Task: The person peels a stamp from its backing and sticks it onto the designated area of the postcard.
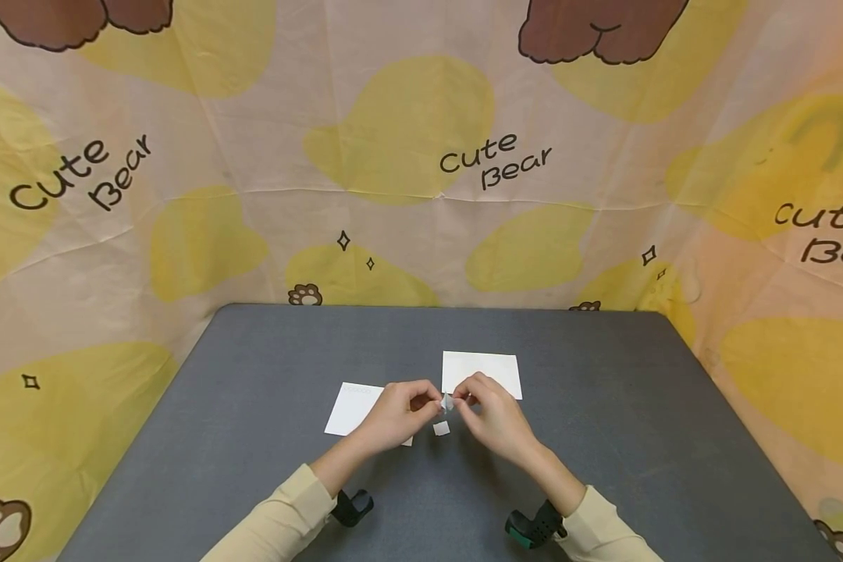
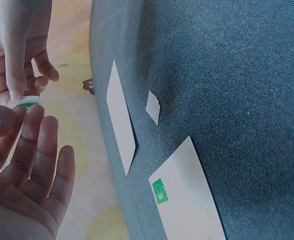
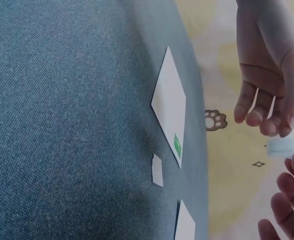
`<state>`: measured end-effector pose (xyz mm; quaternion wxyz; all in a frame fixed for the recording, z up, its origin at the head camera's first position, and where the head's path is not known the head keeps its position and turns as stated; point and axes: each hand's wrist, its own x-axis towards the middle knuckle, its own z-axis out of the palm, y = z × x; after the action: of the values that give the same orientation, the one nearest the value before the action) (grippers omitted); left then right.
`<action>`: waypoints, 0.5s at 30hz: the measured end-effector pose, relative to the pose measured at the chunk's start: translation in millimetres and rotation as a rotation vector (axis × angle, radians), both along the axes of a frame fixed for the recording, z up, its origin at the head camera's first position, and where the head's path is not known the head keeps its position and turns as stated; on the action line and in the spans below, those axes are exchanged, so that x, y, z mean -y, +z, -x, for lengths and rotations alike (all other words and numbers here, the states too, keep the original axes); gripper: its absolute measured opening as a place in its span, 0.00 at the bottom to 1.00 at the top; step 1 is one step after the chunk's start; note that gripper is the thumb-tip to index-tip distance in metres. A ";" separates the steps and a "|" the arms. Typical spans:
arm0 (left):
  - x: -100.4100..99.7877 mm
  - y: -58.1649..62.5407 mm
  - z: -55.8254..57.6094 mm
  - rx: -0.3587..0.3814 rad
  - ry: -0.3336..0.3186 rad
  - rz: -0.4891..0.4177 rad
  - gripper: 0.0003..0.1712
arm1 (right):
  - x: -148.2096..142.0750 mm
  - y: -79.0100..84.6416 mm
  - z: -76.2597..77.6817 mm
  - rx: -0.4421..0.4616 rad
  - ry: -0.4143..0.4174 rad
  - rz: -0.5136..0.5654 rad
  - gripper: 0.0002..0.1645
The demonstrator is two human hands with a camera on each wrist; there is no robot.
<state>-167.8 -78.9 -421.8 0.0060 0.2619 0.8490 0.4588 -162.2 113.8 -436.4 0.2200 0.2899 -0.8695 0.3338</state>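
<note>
Both hands meet over the table and pinch a small green-and-white sticker (image 2: 29,101) between their fingertips. My left hand (image 1: 402,410) holds its left side with thumb and forefinger, the other fingers loosely bent. On the opposite side, the thumb and fingers of my right hand (image 1: 497,419) grip it. From the right wrist the sticker (image 3: 282,146) looks pale and slightly curved. Below the hands lies a small white paper piece (image 1: 441,428). A white card (image 1: 353,407) sits partly under the left hand in the head view; its green stamp (image 2: 160,191) shows at one corner.
Another white card (image 1: 483,371) lies farther back, beyond the right hand, its near part covered by that hand. The dark grey table (image 1: 288,343) ends at a patterned cloth backdrop (image 1: 393,125). Black wrist straps (image 1: 536,525) hang below the sleeves.
</note>
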 end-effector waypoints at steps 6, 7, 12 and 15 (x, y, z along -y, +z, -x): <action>1.5 0.0 -0.3 0.017 0.010 -0.004 0.05 | -2.2 -1.4 1.5 -0.009 -0.020 0.017 0.08; 1.8 0.0 -0.3 0.017 0.012 -0.004 0.05 | -2.5 -1.3 1.8 -0.008 -0.023 0.018 0.08; 3.0 -0.1 -0.3 0.024 0.009 -0.004 0.05 | -4.6 0.3 2.6 0.016 -0.032 0.019 0.08; 3.7 0.0 -0.6 0.032 0.002 -0.004 0.05 | -6.1 1.0 3.0 0.036 -0.034 0.021 0.08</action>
<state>-167.3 -82.7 -421.8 0.0185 0.2539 0.8481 0.4647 -165.2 119.9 -435.4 0.2129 0.2668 -0.8746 0.3443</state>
